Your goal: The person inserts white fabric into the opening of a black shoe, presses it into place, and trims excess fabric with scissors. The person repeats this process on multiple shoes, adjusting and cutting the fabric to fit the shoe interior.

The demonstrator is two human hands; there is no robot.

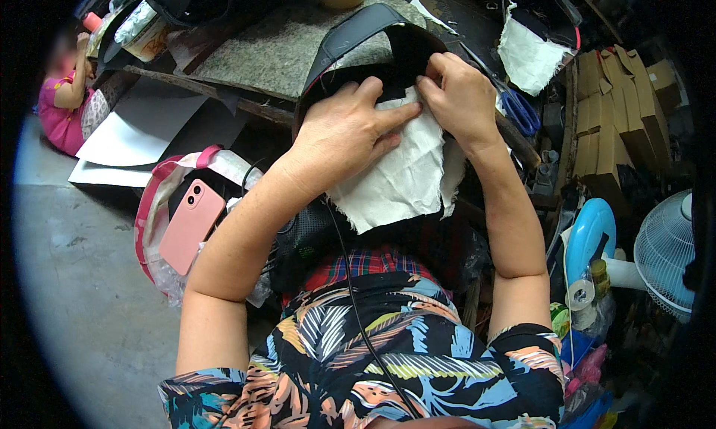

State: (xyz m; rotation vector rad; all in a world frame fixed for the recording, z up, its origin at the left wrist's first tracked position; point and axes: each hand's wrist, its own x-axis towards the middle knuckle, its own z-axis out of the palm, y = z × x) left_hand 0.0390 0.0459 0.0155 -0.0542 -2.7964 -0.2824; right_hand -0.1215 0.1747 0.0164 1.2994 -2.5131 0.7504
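Head view: the right hand (461, 101) seems to pinch the white cloth (399, 177); the left hand (343, 131) spreads its fingers. One hard tug could make the cloth crooked.

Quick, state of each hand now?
Left hand: index finger extended over white cloth; grip cannot be told.
Right hand: curled closed near the cloth's top; anything held is hidden.

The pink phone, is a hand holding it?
No, the pink phone lies off to the side, while the left hand and right hand are both at the white cloth.
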